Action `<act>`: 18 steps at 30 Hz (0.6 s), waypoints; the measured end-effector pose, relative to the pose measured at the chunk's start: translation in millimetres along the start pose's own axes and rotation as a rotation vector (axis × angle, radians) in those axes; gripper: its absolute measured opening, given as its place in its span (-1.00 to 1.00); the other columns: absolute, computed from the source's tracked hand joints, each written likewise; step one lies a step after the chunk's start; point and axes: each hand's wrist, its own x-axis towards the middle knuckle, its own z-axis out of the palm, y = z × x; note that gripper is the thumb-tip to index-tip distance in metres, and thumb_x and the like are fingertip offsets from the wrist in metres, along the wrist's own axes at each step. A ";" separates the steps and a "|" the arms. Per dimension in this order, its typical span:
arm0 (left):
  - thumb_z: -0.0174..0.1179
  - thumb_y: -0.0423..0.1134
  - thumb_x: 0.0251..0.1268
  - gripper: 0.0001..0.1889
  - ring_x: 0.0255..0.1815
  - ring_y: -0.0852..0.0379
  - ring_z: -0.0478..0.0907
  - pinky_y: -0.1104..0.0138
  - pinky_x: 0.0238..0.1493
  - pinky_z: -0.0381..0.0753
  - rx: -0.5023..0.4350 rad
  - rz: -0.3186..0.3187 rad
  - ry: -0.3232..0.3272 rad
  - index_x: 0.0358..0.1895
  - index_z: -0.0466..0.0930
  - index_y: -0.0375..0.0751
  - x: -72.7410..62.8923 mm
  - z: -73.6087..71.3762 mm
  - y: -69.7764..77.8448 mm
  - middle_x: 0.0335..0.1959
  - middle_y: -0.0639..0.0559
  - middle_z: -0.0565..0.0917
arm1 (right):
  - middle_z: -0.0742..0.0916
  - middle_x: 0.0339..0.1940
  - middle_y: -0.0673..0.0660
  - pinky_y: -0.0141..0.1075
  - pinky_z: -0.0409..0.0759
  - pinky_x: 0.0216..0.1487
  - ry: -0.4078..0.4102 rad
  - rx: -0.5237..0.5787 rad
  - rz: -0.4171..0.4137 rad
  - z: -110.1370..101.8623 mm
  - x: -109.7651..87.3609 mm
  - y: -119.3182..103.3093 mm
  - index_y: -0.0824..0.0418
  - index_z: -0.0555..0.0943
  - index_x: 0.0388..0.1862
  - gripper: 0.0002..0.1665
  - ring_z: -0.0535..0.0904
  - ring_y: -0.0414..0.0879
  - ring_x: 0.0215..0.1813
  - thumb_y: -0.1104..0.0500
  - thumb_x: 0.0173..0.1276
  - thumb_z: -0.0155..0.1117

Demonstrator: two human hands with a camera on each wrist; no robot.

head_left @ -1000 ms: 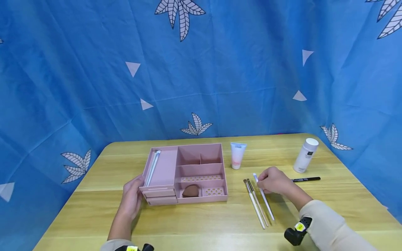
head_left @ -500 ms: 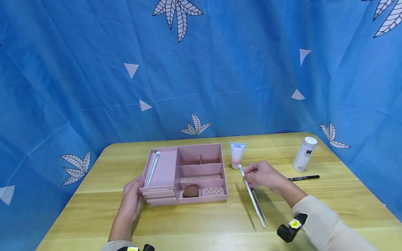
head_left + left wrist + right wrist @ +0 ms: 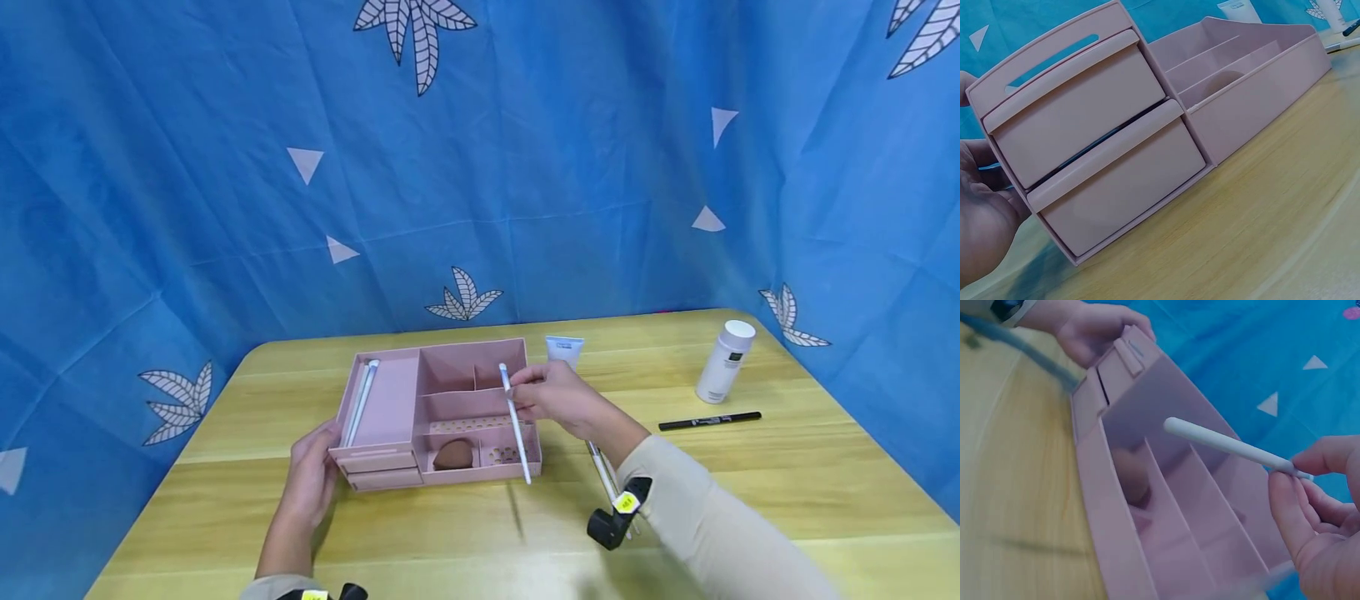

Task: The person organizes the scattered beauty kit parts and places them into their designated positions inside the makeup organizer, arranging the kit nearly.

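Note:
My right hand (image 3: pixel 558 400) pinches a white makeup brush (image 3: pixel 516 433) between thumb and fingertips. The slim brush is tilted above the right compartments of a pink organizer box (image 3: pixel 378 400); in the right wrist view its white handle (image 3: pixel 1229 442) points away from the fingers. My left hand (image 3: pixel 311 475) grips the box's left side near the front corner, beside two stacked drawers (image 3: pixel 1116 200). White brushes (image 3: pixel 362 402) lie along the left of the box's top tray. A brown makeup sponge (image 3: pixel 453 455) sits in a front compartment.
A pale squeeze tube (image 3: pixel 564 348) stands behind my right hand, partly hidden. Brushes (image 3: pixel 602 468) lie under my right forearm. Further right are a black pen (image 3: pixel 708 421) and a white bottle (image 3: pixel 724 362) on the wooden table (image 3: pixel 450 542). A blue curtain hangs behind.
My right hand has picked up the white brush from the table and carried it left, over the box. The left hand stays at the box's left side.

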 end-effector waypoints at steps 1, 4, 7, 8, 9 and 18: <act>-0.18 -0.14 0.49 -0.47 -0.03 0.31 0.55 0.49 0.07 0.53 -0.001 0.000 -0.002 0.26 0.23 -0.58 -0.3 0.1 -0.3 -0.19 0.27 0.66 | 0.61 -0.33 0.17 -0.25 0.69 -0.11 0.005 0.014 0.001 5.2 3.9 -1.5 0.55 0.44 -0.05 -0.71 0.60 -0.14 -0.36 0.38 0.28 0.10; -0.18 -0.15 0.50 -0.48 -0.03 0.30 0.54 0.49 0.07 0.53 -0.008 0.003 -0.001 0.25 0.23 -0.59 -0.2 0.8 -0.7 -0.19 0.26 0.66 | 0.61 -0.36 0.15 -0.26 0.70 -0.13 0.038 0.068 0.023 22.5 16.5 -10.7 0.52 0.47 -0.04 -0.71 0.59 -0.15 -0.38 0.39 0.27 0.13; -0.20 -0.15 0.50 -0.48 -0.02 0.32 0.53 0.50 0.08 0.52 -0.007 0.006 -0.009 0.26 0.22 -0.59 0.3 1.3 0.2 -0.18 0.28 0.66 | 0.61 -0.35 0.14 -0.30 0.70 -0.15 0.071 0.109 0.035 39.7 29.9 -23.1 0.50 0.50 -0.03 -0.70 0.58 -0.15 -0.38 0.39 0.26 0.15; -0.20 -0.15 0.50 -0.47 -0.02 0.32 0.53 0.50 0.09 0.51 -0.008 0.004 -0.010 0.27 0.21 -0.59 0.5 1.3 0.3 -0.19 0.29 0.66 | 0.61 -0.34 0.15 -0.31 0.69 -0.14 0.080 0.121 0.039 45.8 34.2 -27.7 0.50 0.51 -0.03 -0.69 0.58 -0.15 -0.37 0.39 0.26 0.15; -0.20 -0.15 0.50 -0.47 -0.02 0.33 0.53 0.51 0.08 0.51 -0.006 0.003 -0.011 0.27 0.20 -0.59 0.4 1.2 0.6 -0.19 0.30 0.65 | 0.61 -0.32 0.16 -0.32 0.69 -0.13 0.085 0.125 0.041 51.8 38.3 -32.1 0.50 0.51 -0.02 -0.69 0.58 -0.14 -0.35 0.38 0.26 0.16; -0.20 -0.14 0.50 -0.47 -0.05 0.35 0.55 0.51 0.06 0.53 0.017 -0.003 -0.003 0.28 0.21 -0.56 -1.6 1.4 1.3 -0.19 0.31 0.65 | 0.67 -0.28 0.26 -0.33 0.71 -0.25 0.162 0.123 0.086 105.9 71.7 -54.1 0.45 0.59 -0.14 -0.76 0.66 -0.05 -0.32 0.41 0.19 0.21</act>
